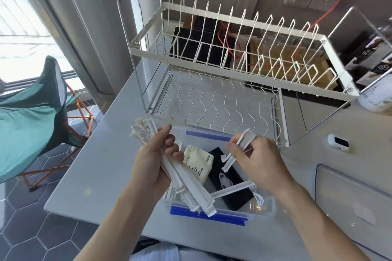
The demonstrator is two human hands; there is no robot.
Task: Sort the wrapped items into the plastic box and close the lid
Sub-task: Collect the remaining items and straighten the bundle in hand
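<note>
A clear plastic box (265,210) with blue clip latches sits open on the counter below me. Inside lie a cream "MINI" packet (198,162), a black packet (228,178) and one white wrapped stick (231,189). My left hand (152,163) grips a bundle of white wrapped sticks (186,188), fanned out over the box's left side. My right hand (256,159) pinches one or two white wrapped sticks (237,150) above the box's middle. The clear lid (347,201) rests on the counter to the right.
A white wire dish rack (229,57) stands right behind the box. A small white device (338,142) and a white tub (375,97) are at the right. The counter's left edge drops to a tiled floor with a green folding chair (31,116).
</note>
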